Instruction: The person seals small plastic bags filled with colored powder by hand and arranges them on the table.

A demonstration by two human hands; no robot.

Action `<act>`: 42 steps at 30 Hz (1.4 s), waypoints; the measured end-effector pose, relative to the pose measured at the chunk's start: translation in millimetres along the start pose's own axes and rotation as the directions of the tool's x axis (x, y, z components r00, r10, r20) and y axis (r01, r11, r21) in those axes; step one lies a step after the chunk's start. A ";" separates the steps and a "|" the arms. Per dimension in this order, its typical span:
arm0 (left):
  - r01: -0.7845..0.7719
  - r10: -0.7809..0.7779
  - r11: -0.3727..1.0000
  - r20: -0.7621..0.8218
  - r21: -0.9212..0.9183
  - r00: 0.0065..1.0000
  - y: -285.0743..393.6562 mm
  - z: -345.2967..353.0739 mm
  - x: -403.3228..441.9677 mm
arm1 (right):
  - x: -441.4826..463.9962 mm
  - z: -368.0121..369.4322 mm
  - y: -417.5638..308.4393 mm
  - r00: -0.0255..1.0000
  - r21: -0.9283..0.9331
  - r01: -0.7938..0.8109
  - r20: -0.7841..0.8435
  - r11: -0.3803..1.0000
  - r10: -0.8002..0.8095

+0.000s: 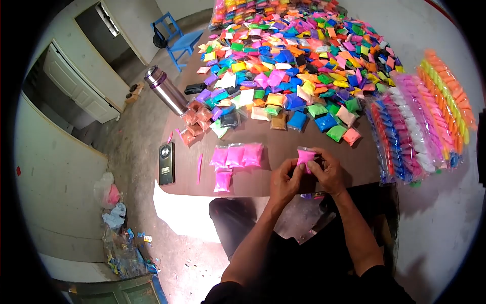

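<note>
Between my two hands, near the table's front edge, is a small clear packet of bright pink clay-like material (305, 156). My left hand (285, 181) grips its left side with thumb and fingers. On the other side my right hand (328, 173) pinches the same packet, thumb pressed against its lower part. To the left lie several matching pink packets (236, 156), in a row with one more (223, 180) below. A thin pink strip (199, 168) rests farther left.
A phone (166, 163) and a steel thermos (166, 90) stand along the table's left side, near reddish-brown packets (196, 121). A large heap of coloured packets (293, 66) covers the far table. Long sleeves of packets (417, 121) lie at right. A blue chair (177, 38) is beyond.
</note>
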State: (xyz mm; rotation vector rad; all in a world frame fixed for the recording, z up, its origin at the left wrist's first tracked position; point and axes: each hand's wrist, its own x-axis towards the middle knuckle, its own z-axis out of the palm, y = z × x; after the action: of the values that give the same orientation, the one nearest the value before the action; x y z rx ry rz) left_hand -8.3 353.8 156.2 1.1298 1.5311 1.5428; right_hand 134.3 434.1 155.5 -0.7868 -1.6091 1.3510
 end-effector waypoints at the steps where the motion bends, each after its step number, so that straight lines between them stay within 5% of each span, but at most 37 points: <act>1: -0.002 0.002 1.000 -0.003 0.000 1.000 0.1 0.7 -0.1 | 0.3 -0.5 -1.8 1.000 0.005 -0.014 0.004 1.000 0.014; 9: 0.095 -0.089 0.990 0.066 -0.105 0.994 1.6 4.3 1.7 | 1.7 -4.6 1.2 0.999 0.028 -0.027 -0.031 0.999 0.028; 23: 0.011 -0.013 0.993 0.020 0.115 1.000 8.3 2.9 0.2 | 2.0 -6.7 5.6 0.998 0.095 -0.054 -0.039 0.994 0.058; 42: -0.016 0.020 0.995 -0.038 0.101 0.999 12.5 6.0 -0.7 | 3.3 -7.3 7.3 0.999 0.042 -0.033 0.007 0.999 0.033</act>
State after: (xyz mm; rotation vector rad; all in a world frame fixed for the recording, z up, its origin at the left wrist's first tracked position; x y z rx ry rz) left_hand -1.2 354.7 168.1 1.1785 1.6444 1.5224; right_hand 139.1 441.7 149.4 -0.7875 -1.5732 1.4073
